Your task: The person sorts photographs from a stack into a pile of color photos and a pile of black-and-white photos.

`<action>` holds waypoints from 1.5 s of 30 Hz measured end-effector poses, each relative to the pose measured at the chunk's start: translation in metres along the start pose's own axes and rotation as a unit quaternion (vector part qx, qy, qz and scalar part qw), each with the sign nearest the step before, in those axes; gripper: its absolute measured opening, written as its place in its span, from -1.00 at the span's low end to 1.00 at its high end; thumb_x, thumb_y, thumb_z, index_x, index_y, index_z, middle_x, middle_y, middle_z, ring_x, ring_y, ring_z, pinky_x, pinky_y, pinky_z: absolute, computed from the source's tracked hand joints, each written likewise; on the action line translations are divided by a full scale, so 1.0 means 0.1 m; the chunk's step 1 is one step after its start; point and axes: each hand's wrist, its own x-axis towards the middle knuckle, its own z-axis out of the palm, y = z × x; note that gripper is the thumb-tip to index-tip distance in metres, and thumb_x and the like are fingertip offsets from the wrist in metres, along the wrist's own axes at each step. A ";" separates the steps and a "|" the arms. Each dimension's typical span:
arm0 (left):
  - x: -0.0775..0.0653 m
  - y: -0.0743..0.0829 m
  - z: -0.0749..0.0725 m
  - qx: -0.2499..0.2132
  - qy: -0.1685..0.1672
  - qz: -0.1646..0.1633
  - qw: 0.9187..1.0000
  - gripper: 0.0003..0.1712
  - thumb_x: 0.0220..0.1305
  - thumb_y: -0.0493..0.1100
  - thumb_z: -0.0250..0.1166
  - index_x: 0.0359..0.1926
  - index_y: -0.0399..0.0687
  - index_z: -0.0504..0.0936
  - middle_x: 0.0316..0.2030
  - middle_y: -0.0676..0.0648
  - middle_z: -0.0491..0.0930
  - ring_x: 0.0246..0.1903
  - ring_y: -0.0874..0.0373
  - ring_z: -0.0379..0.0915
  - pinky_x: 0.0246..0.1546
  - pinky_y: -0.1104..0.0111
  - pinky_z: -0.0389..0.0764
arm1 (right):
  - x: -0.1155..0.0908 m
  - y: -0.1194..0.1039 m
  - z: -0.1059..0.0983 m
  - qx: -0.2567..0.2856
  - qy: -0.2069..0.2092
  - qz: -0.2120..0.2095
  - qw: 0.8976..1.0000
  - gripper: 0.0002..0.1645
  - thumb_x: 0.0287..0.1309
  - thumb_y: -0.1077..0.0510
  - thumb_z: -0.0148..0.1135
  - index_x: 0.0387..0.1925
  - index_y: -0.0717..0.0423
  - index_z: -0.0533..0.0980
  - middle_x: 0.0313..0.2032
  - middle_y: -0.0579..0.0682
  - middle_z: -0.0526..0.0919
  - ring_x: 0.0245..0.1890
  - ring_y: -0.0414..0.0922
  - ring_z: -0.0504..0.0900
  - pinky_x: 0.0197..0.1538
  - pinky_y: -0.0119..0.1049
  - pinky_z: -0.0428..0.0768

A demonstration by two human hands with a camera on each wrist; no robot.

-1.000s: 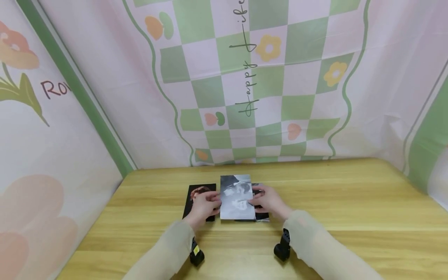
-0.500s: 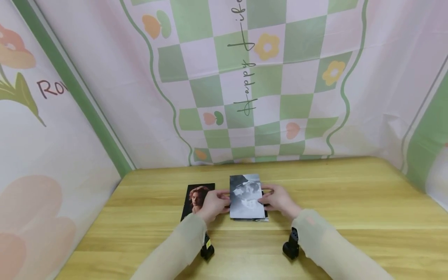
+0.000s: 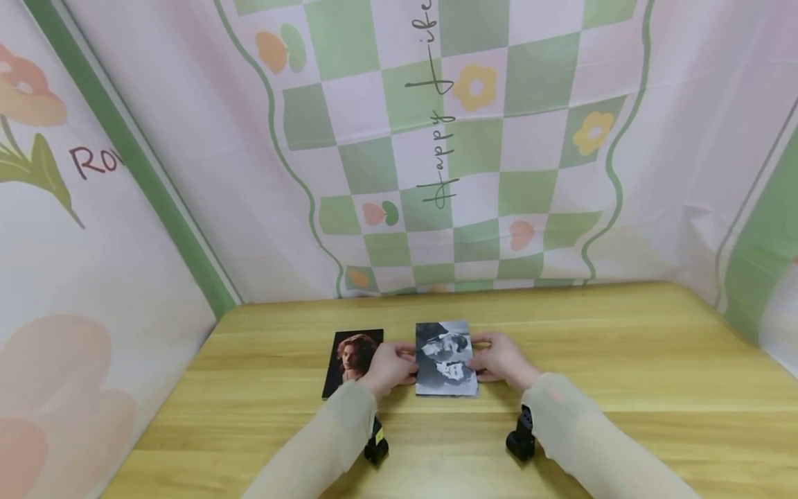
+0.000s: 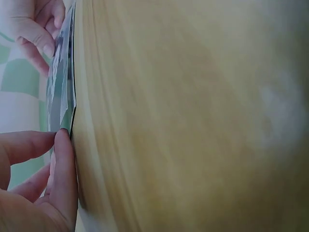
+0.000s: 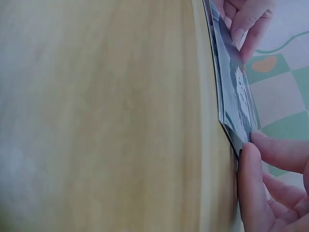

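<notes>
A black-and-white photo print point(image 3: 444, 371) lies flat on top of a small stack of prints in the middle of the table. My left hand point(image 3: 391, 367) pinches at its left edge, thumb and index fingertips meeting there. At the opposite edge, my right hand point(image 3: 501, 360) does likewise. From the side, the left wrist view shows several thin layers in the stack point(image 4: 60, 92), with small gaps between them. The right wrist view has the stack's near corner point(image 5: 229, 121) right by my right thumb point(image 5: 250, 169). Just left of my left hand lies a dark portrait print point(image 3: 352, 353) showing a red-haired person.
The wooden table point(image 3: 592, 360) reaches out on both sides of the prints. Behind it hangs a green-and-white checkered curtain point(image 3: 474, 145) with flowers and lettering. Black wrist cameras point(image 3: 520, 440) sit under the beige sleeves point(image 3: 580, 423).
Both hands have moved right with the black-and-white print, then brought it down onto the stack, whose dark right side is now covered. More of the portrait print shows as the left hand moved off it.
</notes>
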 end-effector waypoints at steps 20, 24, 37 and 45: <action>-0.07 0.06 0.01 0.082 -0.011 0.035 0.996 -0.49 -0.10 -0.55 0.26 0.00 -0.48 0.53 -0.36 -0.12 0.51 -0.46 0.21 0.38 -0.51 0.46 0.60 | -0.02 -0.04 0.02 -0.067 0.016 0.002 0.998 -0.32 -0.08 0.40 0.34 0.12 0.51 0.33 -0.24 0.29 0.56 -0.52 -0.13 0.57 -0.43 -0.28 0.69; -0.05 0.06 0.02 0.084 -0.015 0.035 0.996 -0.47 -0.09 -0.54 0.27 0.03 -0.49 0.51 -0.36 -0.13 0.50 -0.44 0.20 0.39 -0.48 0.43 0.63 | -0.02 -0.06 0.01 -0.076 0.014 0.006 0.997 -0.35 -0.06 0.39 0.33 0.11 0.50 0.33 -0.21 0.30 0.53 -0.53 -0.13 0.57 -0.43 -0.28 0.69; -0.03 0.08 0.00 0.129 -0.017 0.027 0.991 -0.48 -0.05 -0.48 0.33 0.03 -0.48 0.51 -0.34 -0.13 0.56 -0.46 0.17 0.49 -0.49 0.43 0.62 | -0.01 -0.10 0.04 -0.124 0.020 -0.002 0.992 -0.38 -0.09 0.38 0.35 0.06 0.50 0.38 -0.33 0.18 0.54 -0.59 -0.17 0.50 -0.53 -0.35 0.64; -0.02 0.07 0.01 0.124 -0.024 0.028 0.992 -0.45 -0.04 -0.47 0.31 0.06 -0.49 0.49 -0.31 -0.11 0.55 -0.44 0.18 0.48 -0.49 0.42 0.62 | 0.00 -0.09 0.02 -0.135 0.017 0.002 0.991 -0.37 -0.06 0.36 0.35 0.08 0.50 0.37 -0.29 0.20 0.55 -0.56 -0.16 0.52 -0.50 -0.31 0.66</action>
